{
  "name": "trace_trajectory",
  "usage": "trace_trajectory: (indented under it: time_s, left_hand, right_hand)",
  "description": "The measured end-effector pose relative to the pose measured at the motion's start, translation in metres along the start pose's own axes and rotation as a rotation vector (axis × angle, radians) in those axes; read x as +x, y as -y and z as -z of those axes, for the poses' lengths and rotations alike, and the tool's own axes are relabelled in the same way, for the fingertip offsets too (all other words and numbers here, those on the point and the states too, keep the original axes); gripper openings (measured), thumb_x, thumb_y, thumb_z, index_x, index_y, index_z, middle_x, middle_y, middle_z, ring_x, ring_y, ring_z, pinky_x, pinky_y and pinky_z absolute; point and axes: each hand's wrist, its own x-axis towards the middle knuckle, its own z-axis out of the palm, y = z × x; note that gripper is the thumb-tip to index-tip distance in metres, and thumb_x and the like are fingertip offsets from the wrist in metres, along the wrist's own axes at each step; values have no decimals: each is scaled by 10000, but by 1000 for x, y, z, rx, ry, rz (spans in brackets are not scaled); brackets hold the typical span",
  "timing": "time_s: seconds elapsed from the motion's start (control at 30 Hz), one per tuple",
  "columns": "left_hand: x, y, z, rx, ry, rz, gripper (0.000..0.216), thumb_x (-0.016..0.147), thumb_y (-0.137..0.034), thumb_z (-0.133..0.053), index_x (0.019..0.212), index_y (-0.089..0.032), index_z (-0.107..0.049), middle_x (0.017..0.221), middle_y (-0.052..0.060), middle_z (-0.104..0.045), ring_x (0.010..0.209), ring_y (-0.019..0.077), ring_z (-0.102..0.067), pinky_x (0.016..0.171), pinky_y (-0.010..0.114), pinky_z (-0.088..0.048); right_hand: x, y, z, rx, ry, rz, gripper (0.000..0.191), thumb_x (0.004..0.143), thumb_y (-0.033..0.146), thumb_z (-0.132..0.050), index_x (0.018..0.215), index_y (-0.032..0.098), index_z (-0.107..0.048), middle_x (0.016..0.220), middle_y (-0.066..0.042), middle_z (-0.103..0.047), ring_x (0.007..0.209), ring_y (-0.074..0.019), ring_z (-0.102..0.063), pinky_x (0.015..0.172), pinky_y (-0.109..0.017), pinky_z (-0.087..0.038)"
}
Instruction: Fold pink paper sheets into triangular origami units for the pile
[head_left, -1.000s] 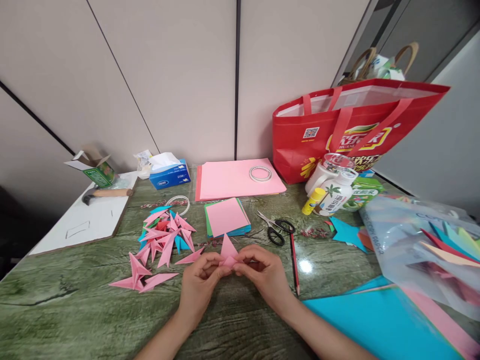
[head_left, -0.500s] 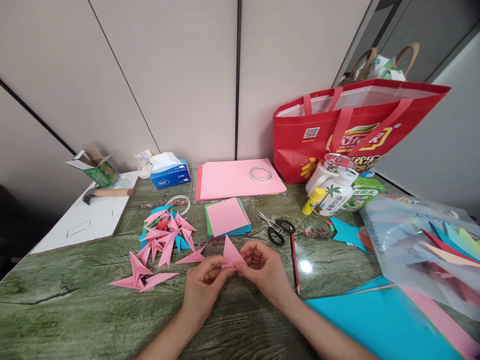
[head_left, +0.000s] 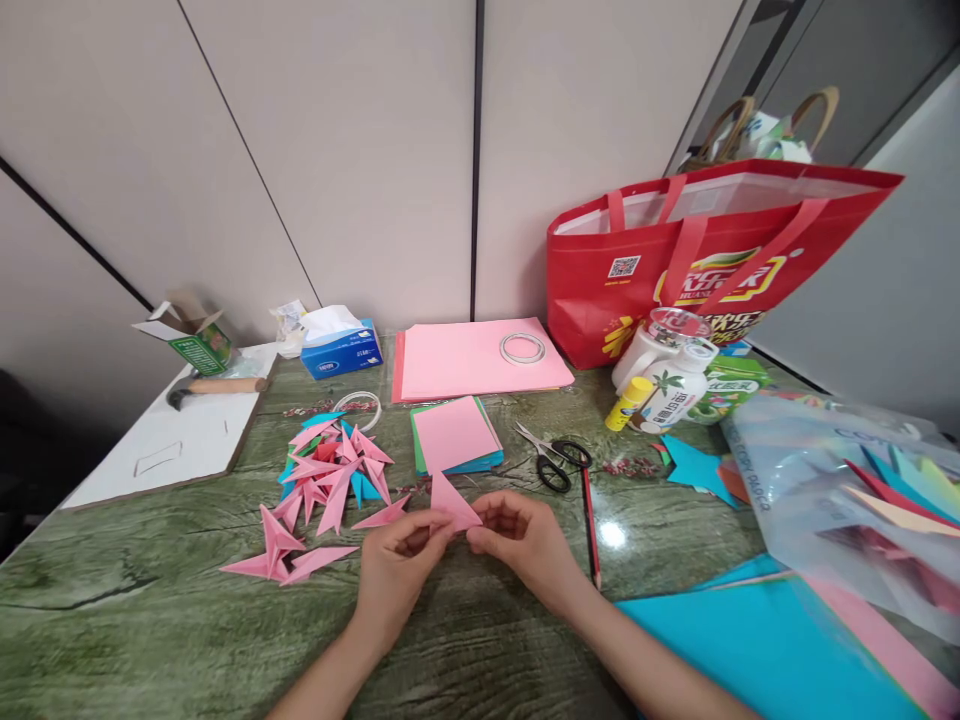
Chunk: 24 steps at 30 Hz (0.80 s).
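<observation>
A folded piece of pink paper (head_left: pixel 452 505), shaped like a triangle with its tip up, is held just above the table's near middle. My left hand (head_left: pixel 400 568) pinches its lower left part between thumb and fingers. At its lower right corner, my right hand (head_left: pixel 523 545) is closed with thumb and fingertips on the edge. Left of my hands lies a pile of folded pink paper pieces (head_left: pixel 336 478), with some blue and red among them. Just beyond my hands sits a stack of square paper sheets (head_left: pixel 457 435), pink on top.
Black-handled scissors (head_left: pixel 553 462) and a red pencil (head_left: pixel 591 530) lie to the right. Large pink sheets (head_left: pixel 465 360) with a tape roll (head_left: pixel 522 348), a tissue box (head_left: pixel 341 352) and a red bag (head_left: pixel 600 290) stand behind. Blue sheets (head_left: pixel 750 640) cover the near right.
The folded pink paper has shifted slightly left and turned, its tip now leaning further left. Both hands still hold it, and the left hand has moved a little left.
</observation>
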Motion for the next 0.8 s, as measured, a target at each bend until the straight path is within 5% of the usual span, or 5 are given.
trace_trajectory:
  time_s: [0.4,0.57,0.8]
  left_hand:
    - [0,4,-3,-224,17,170,133,526,-187,-740,638,-155,-677,588,4,-700,573,189,-668,618,287,-566]
    - [1,4,-4,-313,2,226,179,497,-197,-760,643,-139,-673,571,-3,-689,547,175,-656,600,303,-572]
    - [2,1,-2,-164,73,179,175,506,-196,-749,660,-154,-677,572,0,-693,551,182,-661,588,280,-563]
  right_hand:
    - [-1,3,2,154,-50,-131,294,467,248,-786,686,149,-616,572,18,-633,506,-94,-554,535,-217,-446]
    - [0,4,4,234,28,-189,343,466,286,-789,731,139,-629,588,16,-623,497,-87,-551,535,-219,-461]
    - [1,-1,1,105,98,-141,304,567,378,-721,699,139,-588,611,22,-583,543,-89,-539,491,-208,-479]
